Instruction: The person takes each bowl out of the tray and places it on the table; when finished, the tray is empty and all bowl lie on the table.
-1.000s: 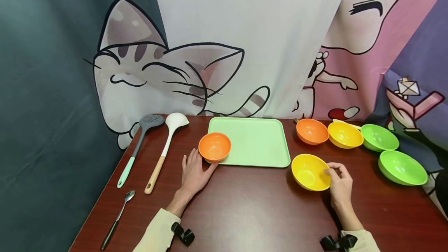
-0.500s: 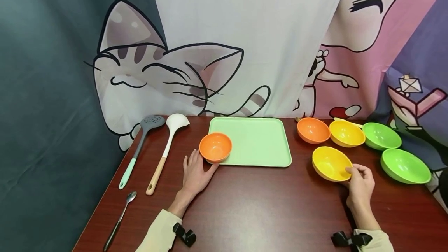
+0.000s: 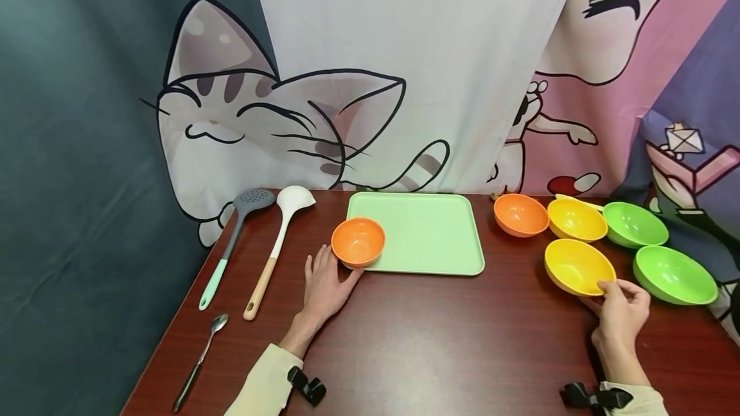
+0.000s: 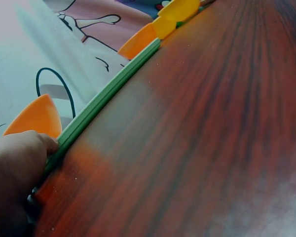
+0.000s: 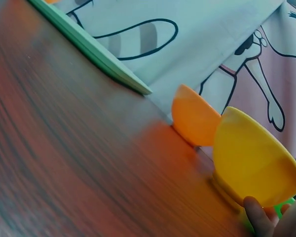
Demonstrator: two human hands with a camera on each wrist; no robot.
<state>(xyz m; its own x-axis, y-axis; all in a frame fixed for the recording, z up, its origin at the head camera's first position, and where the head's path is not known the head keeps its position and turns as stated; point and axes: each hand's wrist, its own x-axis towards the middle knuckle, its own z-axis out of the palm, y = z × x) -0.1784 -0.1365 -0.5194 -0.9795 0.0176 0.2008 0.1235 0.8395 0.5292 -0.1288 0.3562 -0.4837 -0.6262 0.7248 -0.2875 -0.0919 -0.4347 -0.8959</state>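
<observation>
My right hand (image 3: 623, 313) pinches the near right rim of a yellow bowl (image 3: 580, 268), thumb on the rim and fingertips below; the right wrist view shows the yellow bowl (image 5: 254, 158) slightly tilted. At the near left corner of a light green tray (image 3: 428, 236), my left hand (image 3: 327, 284) rests with fingers spread. An orange bowl (image 3: 358, 242) sits on that corner of the tray, beside the fingers. In the left wrist view the left thumb lies against the tray's edge (image 4: 101, 101), close to the orange bowl (image 4: 39, 116).
Behind the held bowl stand another orange bowl (image 3: 521, 216), a second yellow bowl (image 3: 577, 219) and a green bowl (image 3: 634, 225). Another green bowl (image 3: 675, 275) is at right. A slotted turner (image 3: 237, 236), a white ladle (image 3: 279, 242) and a long-handled spoon (image 3: 202, 358) lie left.
My right hand has carried the yellow bowl rightward and slightly back, from beside the tray to in front of the second yellow bowl. The left hand and its orange bowl stay in place.
</observation>
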